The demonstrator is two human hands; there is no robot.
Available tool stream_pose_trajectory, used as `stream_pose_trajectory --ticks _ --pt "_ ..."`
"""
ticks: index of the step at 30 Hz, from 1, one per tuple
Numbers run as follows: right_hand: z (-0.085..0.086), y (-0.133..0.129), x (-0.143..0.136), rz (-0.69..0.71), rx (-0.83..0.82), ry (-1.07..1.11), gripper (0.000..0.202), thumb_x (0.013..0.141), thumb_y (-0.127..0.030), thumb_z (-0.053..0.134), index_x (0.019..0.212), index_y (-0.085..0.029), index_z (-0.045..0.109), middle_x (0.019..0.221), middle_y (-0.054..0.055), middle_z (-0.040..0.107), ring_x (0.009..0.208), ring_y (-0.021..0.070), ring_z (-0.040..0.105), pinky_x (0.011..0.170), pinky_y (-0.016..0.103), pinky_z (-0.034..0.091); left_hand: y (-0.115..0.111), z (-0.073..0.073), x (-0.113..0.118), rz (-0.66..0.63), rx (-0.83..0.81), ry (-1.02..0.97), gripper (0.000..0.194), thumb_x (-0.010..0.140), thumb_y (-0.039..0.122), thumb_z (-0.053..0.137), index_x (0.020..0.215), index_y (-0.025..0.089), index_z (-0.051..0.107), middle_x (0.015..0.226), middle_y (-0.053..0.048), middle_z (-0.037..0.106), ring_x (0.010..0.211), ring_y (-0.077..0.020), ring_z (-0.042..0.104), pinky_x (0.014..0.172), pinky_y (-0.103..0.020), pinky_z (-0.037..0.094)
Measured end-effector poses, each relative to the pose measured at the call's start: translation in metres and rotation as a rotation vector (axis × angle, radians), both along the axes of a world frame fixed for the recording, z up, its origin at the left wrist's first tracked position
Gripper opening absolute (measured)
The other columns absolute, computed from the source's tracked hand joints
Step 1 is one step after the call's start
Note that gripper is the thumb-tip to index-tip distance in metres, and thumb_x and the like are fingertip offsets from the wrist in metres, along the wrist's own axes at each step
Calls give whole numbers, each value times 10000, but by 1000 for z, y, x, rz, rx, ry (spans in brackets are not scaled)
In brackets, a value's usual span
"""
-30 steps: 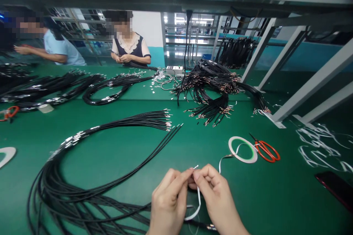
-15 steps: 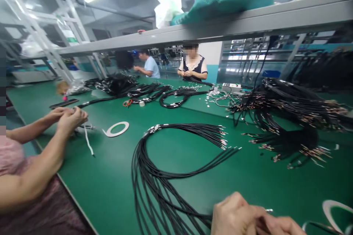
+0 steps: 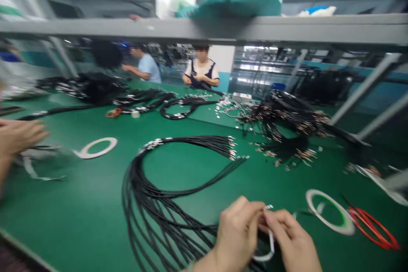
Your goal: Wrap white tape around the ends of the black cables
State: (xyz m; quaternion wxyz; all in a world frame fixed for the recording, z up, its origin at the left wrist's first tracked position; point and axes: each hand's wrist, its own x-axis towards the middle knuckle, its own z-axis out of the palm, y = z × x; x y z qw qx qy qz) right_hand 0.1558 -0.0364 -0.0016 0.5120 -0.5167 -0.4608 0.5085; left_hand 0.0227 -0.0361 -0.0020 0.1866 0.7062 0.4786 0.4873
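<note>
Near the bottom right of the view, my left hand [image 3: 239, 231] and my right hand [image 3: 291, 238] meet fingertip to fingertip. Both pinch a small white-marked cable end [image 3: 268, 207] that pokes up between them. A white strip [image 3: 270, 244] hangs in a curve below the fingers. Several black cables run from behind my left hand to the looped black cable bundle [image 3: 137, 178] on the green table, bound with white bands at its upper bend. A white tape roll [image 3: 330, 211] lies right of my right hand.
Red-handled scissors [image 3: 374, 227] lie at the right. Another tape roll [image 3: 98, 148] is on the left, beside a co-worker's hands [image 3: 21, 136]. Black cable piles [image 3: 283, 114] line the back, under a grey shelf [image 3: 127, 29]. Two people sit beyond.
The view has turned right, so the table's contents appear further left and the scissors now show. My hands are more fully in view, still together, with the white strip now visible below them.
</note>
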Motion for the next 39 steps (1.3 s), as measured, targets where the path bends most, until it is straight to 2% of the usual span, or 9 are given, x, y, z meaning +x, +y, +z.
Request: stream_pose_trajectory --ticks 3,9,14,26,33,39 --pt "5 -1 -2 -1 25 70 251 755 -427 680 730 -181 636 762 52 713 741 221 677 728 335 549 4 2 -2 -26 -37 -62 239 874 120 492 1054 210 620 849 -50 650 763 -151 626 693 -258 523" --pt "11 -5 -6 8 50 75 179 845 -325 606 734 -187 577 844 41 696 800 194 645 741 311 505 6 2 -2 -46 -3 -101 230 859 121 535 1071 187 595 885 -48 656 791 -149 641 730 -269 536" --pt "12 -6 -6 -9 44 78 161 849 -314 599 748 -190 577 825 37 684 768 185 628 709 303 501 4 2 0 -14 54 -48 236 836 95 568 1048 195 594 891 -32 677 781 -137 648 770 -267 523" --pt "9 -2 -4 -30 1 60 197 842 -352 601 737 -190 561 760 28 660 689 171 609 643 287 504 5 6 1 -73 38 5 238 834 61 558 1017 199 620 838 -30 662 749 -136 620 698 -244 506" --pt "11 -2 -5 -39 -8 84 200 826 -361 619 727 -195 567 743 20 668 675 171 609 626 274 488 4 5 -1 -96 41 31 283 844 58 531 1063 204 635 834 -38 666 727 -134 612 678 -242 513" --pt "10 -2 -4 -43 -4 109 176 835 -329 616 736 -190 569 755 21 667 679 165 604 632 277 483 4 1 0 -86 83 39 348 843 50 528 1137 209 625 782 -27 608 696 -121 592 658 -232 515"
